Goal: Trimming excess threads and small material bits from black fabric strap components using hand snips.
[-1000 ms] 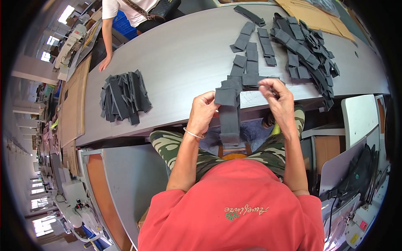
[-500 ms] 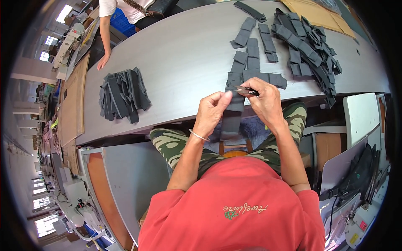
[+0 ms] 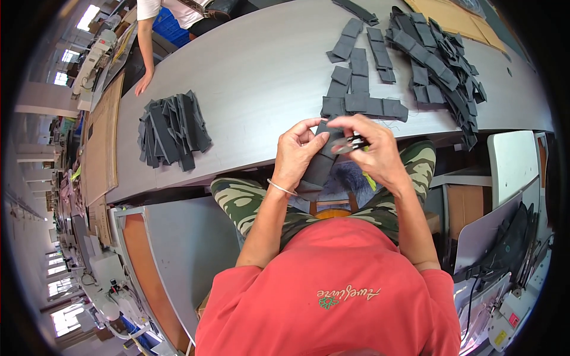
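Note:
Between the thumb and fingers of my left hand is a dark grey fabric strip, which hangs at a slant over the table's near edge toward my lap. My right hand is wrapped around a pair of black-handled thread snips, their blades pointing left across the strip. Its index finger reaches to the strip's upper end, beside my left fingertips. Just beyond my hands, a row of joined grey fabric pieces lies flat on the table, with loose threads at its right end.
A bundle of dark strips lies on the grey table at left, and a tangled heap of segmented strips at right. Several strips lie near the middle. Another person's hand rests on the far left edge. Cardboard lies far right.
The fabric strip has swung so its lower end points left and toward me. My right index finger has stretched to its upper end, and the snips have moved slightly nearer me.

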Demonstrator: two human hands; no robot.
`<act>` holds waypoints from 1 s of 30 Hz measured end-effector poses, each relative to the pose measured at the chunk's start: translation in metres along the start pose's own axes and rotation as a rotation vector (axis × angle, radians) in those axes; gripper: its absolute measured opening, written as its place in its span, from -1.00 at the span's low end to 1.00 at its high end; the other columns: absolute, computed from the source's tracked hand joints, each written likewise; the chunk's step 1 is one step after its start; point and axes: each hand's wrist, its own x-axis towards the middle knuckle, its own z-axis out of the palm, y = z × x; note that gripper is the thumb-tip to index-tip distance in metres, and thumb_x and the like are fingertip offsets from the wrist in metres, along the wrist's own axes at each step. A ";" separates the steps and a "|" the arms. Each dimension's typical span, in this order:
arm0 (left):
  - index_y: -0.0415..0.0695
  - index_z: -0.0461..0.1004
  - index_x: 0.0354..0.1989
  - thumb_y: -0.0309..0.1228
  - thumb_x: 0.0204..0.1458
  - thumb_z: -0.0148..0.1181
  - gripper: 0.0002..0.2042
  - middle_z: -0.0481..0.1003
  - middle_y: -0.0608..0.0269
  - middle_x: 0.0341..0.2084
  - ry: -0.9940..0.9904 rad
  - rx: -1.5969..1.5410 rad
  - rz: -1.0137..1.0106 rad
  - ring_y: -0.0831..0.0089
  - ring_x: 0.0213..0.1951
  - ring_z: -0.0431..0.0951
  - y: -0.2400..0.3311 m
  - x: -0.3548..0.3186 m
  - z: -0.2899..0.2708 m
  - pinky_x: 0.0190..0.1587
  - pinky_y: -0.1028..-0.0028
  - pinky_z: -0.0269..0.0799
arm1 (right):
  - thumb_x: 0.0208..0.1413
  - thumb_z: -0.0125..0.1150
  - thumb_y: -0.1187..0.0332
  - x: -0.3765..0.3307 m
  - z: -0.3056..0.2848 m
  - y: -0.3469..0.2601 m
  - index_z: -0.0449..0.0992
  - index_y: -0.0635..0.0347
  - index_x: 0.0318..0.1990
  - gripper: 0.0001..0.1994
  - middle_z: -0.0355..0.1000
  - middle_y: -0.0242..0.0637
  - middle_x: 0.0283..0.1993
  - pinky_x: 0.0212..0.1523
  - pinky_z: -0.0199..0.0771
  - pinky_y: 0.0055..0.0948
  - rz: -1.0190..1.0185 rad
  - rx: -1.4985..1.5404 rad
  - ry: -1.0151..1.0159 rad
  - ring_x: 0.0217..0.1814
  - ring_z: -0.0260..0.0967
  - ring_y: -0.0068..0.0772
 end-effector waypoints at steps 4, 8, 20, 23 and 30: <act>-0.27 0.41 -0.10 -0.52 0.03 0.20 -0.74 0.50 0.35 -0.53 0.010 -0.186 -0.060 0.73 -0.49 0.42 0.002 0.000 -0.002 -0.45 0.70 0.34 | -0.14 0.28 0.44 0.001 -0.014 0.010 0.52 0.07 -0.16 -0.70 0.38 -0.34 -0.42 -0.31 0.25 -0.40 -0.054 -0.104 0.166 -0.37 0.31 -0.33; -0.27 0.41 -0.10 -0.51 0.03 0.21 -0.74 0.51 0.34 -0.51 0.009 -0.223 -0.068 0.72 -0.48 0.44 0.006 0.000 -0.003 -0.43 0.69 0.36 | -0.10 0.24 0.40 0.001 -0.018 0.015 0.56 0.00 -0.24 -0.80 0.36 -0.44 -0.47 -0.37 0.12 -0.41 -0.146 -0.365 0.169 -0.42 0.23 -0.36; -0.35 0.44 -0.12 -0.48 0.00 0.24 -0.71 0.51 0.34 -0.52 -0.043 -0.092 -0.091 0.74 -0.50 0.42 0.010 0.001 -0.003 -0.47 0.71 0.35 | -0.12 0.22 0.39 0.008 -0.016 0.011 0.58 -0.03 -0.31 -0.84 0.34 -0.48 -0.51 -0.39 0.04 -0.41 -0.299 -0.546 0.138 -0.44 0.16 -0.37; -0.35 0.45 -0.14 -0.48 0.00 0.25 -0.73 0.50 0.36 -0.52 -0.055 -0.094 -0.096 0.74 -0.50 0.42 0.012 0.000 -0.002 -0.47 0.71 0.35 | -0.13 0.22 0.40 0.008 -0.014 0.012 0.58 -0.02 -0.33 -0.85 0.33 -0.48 -0.51 -0.39 0.04 -0.41 -0.302 -0.546 0.135 -0.44 0.16 -0.37; -0.31 0.47 -0.15 -0.47 -0.01 0.26 -0.74 0.47 0.42 -0.58 -0.063 -0.050 -0.092 0.78 -0.54 0.37 0.009 0.001 -0.004 -0.50 0.73 0.30 | -0.14 0.22 0.42 0.008 -0.014 0.013 0.58 -0.02 -0.34 -0.85 0.34 -0.47 -0.51 -0.39 0.04 -0.41 -0.289 -0.554 0.127 -0.44 0.16 -0.37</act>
